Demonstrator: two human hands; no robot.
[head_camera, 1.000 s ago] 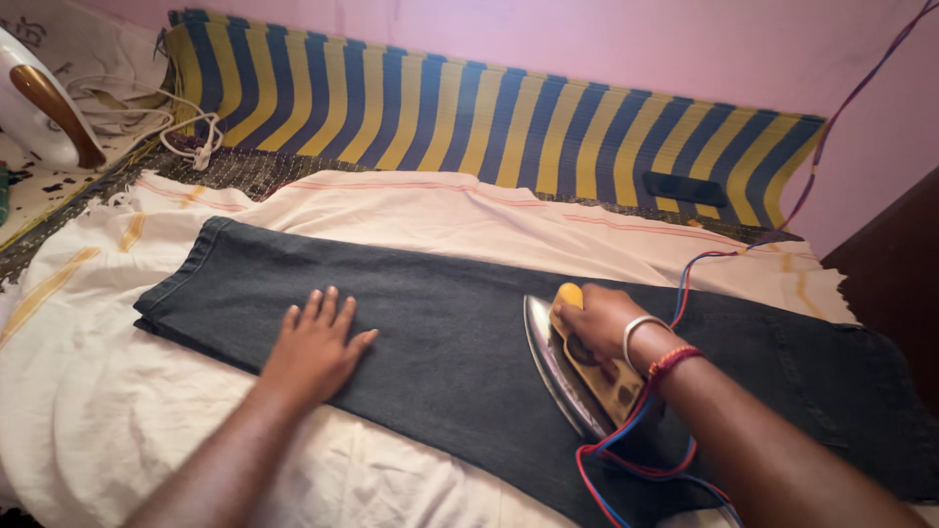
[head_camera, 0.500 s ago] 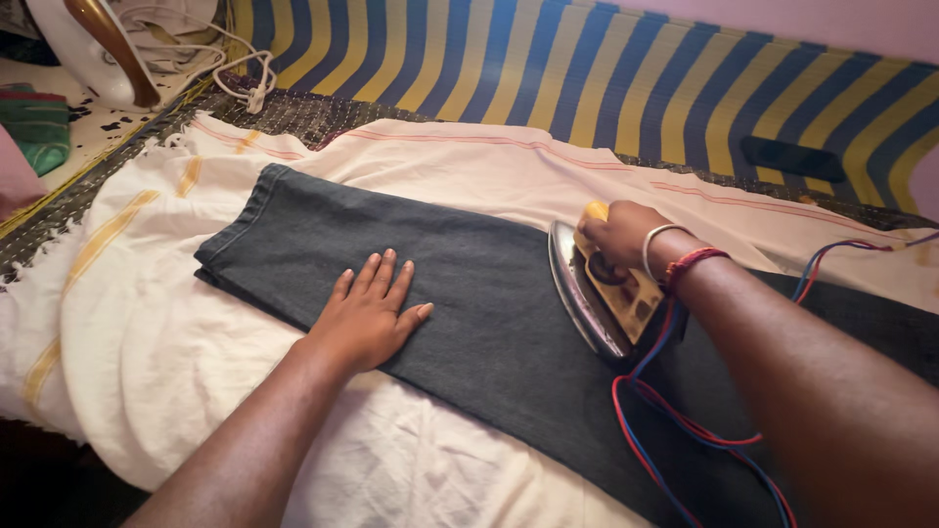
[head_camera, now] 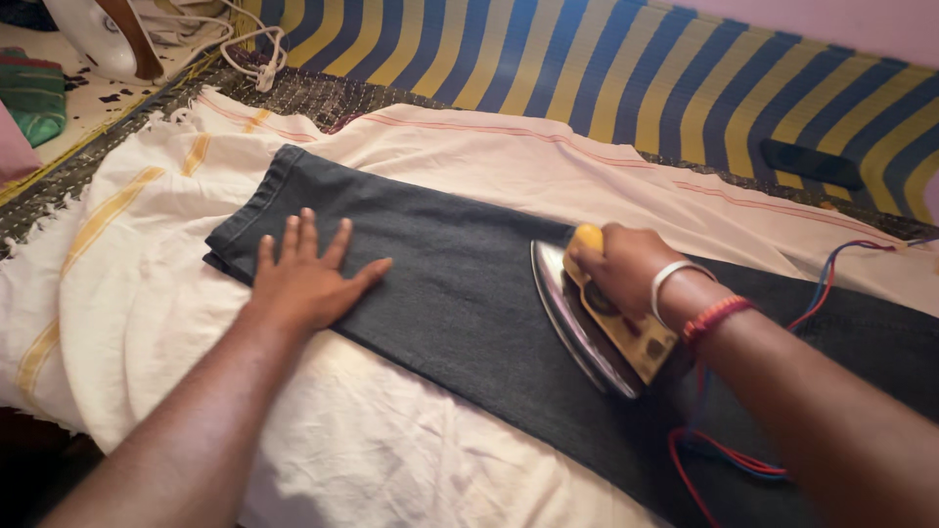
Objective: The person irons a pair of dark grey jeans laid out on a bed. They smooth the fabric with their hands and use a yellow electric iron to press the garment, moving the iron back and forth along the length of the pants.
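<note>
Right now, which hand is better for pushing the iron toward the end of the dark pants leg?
Probably the right hand: it grips the iron. The left hand lies flat on the dark trouser leg.

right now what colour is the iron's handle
Yellow, on a shiny metal iron gripped by the right hand; the head view shows it.

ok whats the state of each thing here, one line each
left hand: open, flat on the dark trouser leg
right hand: closed on the iron's handle
iron: soleplate down on the trouser leg
dark trouser leg: laid flat, folded lengthwise
cream cloth: spread under it, rumpled
red and blue cord: slack, looped
second iron: set aside, top left
</note>
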